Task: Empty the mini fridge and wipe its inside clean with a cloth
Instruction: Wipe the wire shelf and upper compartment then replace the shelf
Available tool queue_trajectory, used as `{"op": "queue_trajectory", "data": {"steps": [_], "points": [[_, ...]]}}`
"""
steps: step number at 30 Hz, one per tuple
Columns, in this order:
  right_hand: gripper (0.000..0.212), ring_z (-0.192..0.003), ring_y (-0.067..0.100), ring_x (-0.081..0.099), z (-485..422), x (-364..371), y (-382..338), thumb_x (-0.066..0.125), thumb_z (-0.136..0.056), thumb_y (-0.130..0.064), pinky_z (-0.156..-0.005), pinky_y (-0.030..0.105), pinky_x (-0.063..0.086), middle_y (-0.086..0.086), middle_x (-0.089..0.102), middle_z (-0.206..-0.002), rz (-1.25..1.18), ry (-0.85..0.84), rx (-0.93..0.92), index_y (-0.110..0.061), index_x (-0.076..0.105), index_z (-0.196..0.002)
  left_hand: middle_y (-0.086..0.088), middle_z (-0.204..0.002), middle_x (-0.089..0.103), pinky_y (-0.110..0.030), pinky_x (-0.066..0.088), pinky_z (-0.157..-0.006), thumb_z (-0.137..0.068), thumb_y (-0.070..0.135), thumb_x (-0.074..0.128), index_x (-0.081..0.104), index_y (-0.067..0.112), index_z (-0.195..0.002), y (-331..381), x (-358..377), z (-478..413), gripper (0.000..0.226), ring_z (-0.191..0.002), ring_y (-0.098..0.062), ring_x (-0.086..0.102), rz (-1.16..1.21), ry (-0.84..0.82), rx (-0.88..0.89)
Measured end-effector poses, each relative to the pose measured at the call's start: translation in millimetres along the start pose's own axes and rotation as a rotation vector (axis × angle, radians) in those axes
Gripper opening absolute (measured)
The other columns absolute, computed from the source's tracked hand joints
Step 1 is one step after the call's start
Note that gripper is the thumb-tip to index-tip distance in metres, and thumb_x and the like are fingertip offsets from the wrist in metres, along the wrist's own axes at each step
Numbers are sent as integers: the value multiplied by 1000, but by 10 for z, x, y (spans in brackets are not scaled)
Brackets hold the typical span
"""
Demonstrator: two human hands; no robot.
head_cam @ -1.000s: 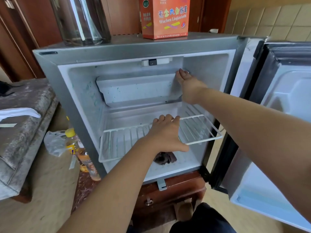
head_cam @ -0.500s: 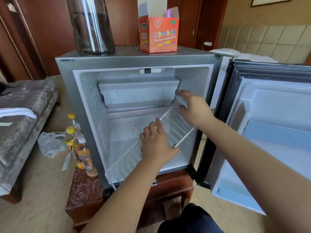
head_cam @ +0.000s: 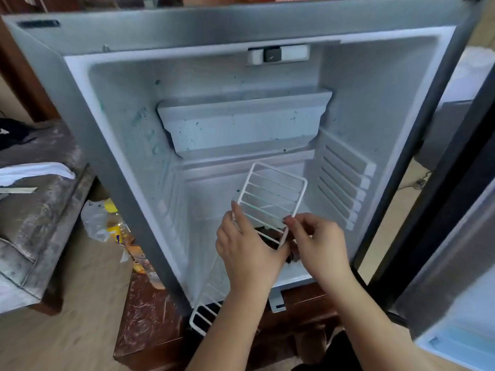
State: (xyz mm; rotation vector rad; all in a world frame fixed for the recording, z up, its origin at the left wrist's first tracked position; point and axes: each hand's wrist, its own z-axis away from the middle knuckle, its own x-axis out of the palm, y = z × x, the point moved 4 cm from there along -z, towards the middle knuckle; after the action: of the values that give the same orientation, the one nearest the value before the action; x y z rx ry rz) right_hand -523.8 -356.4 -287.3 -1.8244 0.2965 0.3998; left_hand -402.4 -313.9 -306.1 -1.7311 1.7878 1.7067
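The left hand has its fingers wrapped round the white wire shelf, and the right hand pinches its other edge. The shelf tilts steeply in the teal-specked mini fridge.

One head-worn wide-angle camera looked forward and down from just in front of the open fridge. It was near enough that the cavity filled most of the frame. The door ran off the right edge, and the floor showed at lower left.
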Motion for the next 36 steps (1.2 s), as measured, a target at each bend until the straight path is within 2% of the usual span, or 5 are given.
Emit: {"op": "queue_trajectory", "data": {"steps": [5,12,22,29,36], "points": [[27,-59,21,65,-324,10,237,62,-91,-22,-65,41,54,2,64,-54,-7,8,55,-13,68,-66,9,-148,14,-28,20,-115,-61,69,70,0,22,-153,-156,137,-145,124,-139,-10,12,232,-332,69],[23,-50,11,61,-436,174,588,66,-89,-20,-61,30,51,-2,64,-50,-64,-61,119,-21,69,-66,13,-91,71,-20,51,-79,-87,26,65,66,39,-95,-573,214,-257,15,-89,-10,67,666,-41,-177],[22,-60,5,63,-367,547,773,58,-93,-23,-65,25,53,-14,70,-66,-166,-133,127,-30,71,-78,-4,-73,65,-39,53,-67,-91,17,63,63,19,-78,-890,324,-349,13,-53,-17,68,640,-18,-309],[43,-128,14,44,-406,753,1056,66,-88,-19,-103,21,32,-8,51,-138,267,-344,-203,-31,59,-129,-1,-71,71,-33,55,-61,-91,19,63,64,22,-76,-1010,428,-386,15,-65,-21,71,665,-8,-366],[39,-109,15,48,-435,831,1076,72,-81,-22,-79,21,37,-10,61,-118,437,-319,-220,-27,65,-118,-6,-71,70,-25,51,-51,-92,15,62,64,16,-78,-1042,484,-439,14,-63,-19,71,733,4,-396]]}}
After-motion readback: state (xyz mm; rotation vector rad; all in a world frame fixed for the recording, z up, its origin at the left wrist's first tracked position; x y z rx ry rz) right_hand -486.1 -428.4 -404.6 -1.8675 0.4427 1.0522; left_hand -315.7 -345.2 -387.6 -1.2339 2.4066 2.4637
